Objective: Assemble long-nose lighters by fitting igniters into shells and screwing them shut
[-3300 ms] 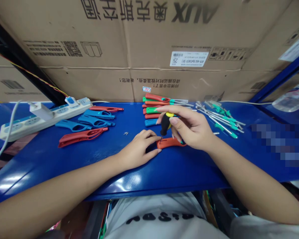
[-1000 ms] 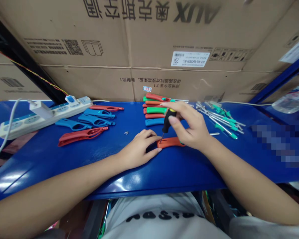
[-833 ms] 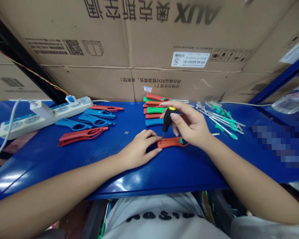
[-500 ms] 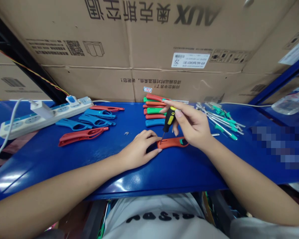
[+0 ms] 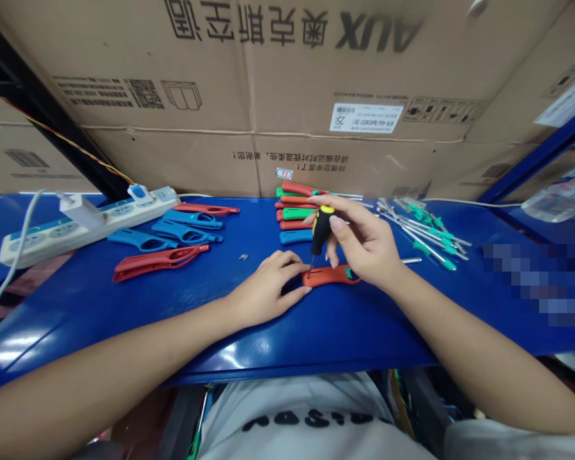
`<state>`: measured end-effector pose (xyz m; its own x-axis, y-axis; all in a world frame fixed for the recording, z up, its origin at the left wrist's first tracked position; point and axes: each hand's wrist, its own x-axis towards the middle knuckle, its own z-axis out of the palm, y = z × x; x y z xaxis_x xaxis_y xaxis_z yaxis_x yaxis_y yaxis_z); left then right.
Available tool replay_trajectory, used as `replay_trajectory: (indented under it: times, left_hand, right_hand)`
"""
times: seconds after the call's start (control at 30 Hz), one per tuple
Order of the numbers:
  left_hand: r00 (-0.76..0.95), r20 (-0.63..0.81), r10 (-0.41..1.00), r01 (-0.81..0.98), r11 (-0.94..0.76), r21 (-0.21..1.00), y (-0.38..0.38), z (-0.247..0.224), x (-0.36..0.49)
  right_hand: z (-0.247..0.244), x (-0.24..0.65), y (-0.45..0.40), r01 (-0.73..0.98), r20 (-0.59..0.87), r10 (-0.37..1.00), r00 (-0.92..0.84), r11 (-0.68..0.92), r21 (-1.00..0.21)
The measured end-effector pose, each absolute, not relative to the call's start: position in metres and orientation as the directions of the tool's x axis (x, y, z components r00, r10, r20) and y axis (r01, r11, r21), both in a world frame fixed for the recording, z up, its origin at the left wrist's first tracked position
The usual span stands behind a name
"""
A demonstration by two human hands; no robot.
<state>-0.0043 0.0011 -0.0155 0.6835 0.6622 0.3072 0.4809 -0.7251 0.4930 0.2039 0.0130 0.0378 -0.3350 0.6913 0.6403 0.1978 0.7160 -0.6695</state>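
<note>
My right hand (image 5: 364,239) grips a black-and-yellow screwdriver (image 5: 322,229), held nearly upright. Its thin shaft points down to the left end of an orange lighter (image 5: 333,275) that lies on the blue table (image 5: 268,345). A green trigger piece and a metal tube show toward the lighter's right end, partly behind my right hand. With thumb and fingers, my left hand (image 5: 271,287) pinches the lighter's left end and holds it on the table. A few tiny screws (image 5: 243,257) lie to the left, beyond my left hand.
Red and blue lighter shells (image 5: 165,233) lie at the left beside a white power strip (image 5: 110,220). Several lighters (image 5: 297,214) are stacked behind the screwdriver. Metal tubes with green parts (image 5: 426,233) lie at the right, near a plastic bottle (image 5: 560,191). A large cardboard box (image 5: 211,137) stands behind.
The screwdriver handle has turned in my right hand and stands a little more upright. My right hand has shifted slightly left. My left hand and the lighter stay in place.
</note>
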Motion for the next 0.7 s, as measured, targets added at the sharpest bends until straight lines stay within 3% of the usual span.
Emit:
replay_trajectory:
  times: [0.13, 0.33, 0.4, 0.53, 0.7]
  left_hand:
    - [0.682, 0.313, 0.661, 0.477, -0.727, 0.494, 0.0016, -0.0162, -0.0046]
    - [0.68, 0.313, 0.663, 0.478, -0.724, 0.497, 0.001, -0.0158, -0.0037]
    - [0.68, 0.313, 0.664, 0.477, -0.724, 0.499, 0.0009, -0.0155, -0.0038]
    - [0.674, 0.317, 0.667, 0.478, -0.721, 0.502, 0.0014, -0.0158, -0.0044]
    - [0.677, 0.306, 0.67, 0.48, -0.717, 0.506, 0.0022, -0.017, -0.0048]
  right_hand:
    - [0.0379, 0.2045, 0.0149, 0.245, 0.713, 0.652, -0.258, 0.758, -0.604]
    - [0.0428, 0.2086, 0.0126, 0.417, 0.805, 0.474, -0.358, 0.852, -0.316]
    - [0.042, 0.2081, 0.0113, 0.386, 0.782, 0.502, -0.369, 0.848, -0.363]
    - [0.0406, 0.2049, 0.0096, 0.223, 0.668, 0.635, -0.387, 0.768, -0.601]
    - [0.0418, 0.2031, 0.0103, 0.17, 0.71, 0.606, -0.36, 0.79, -0.589]
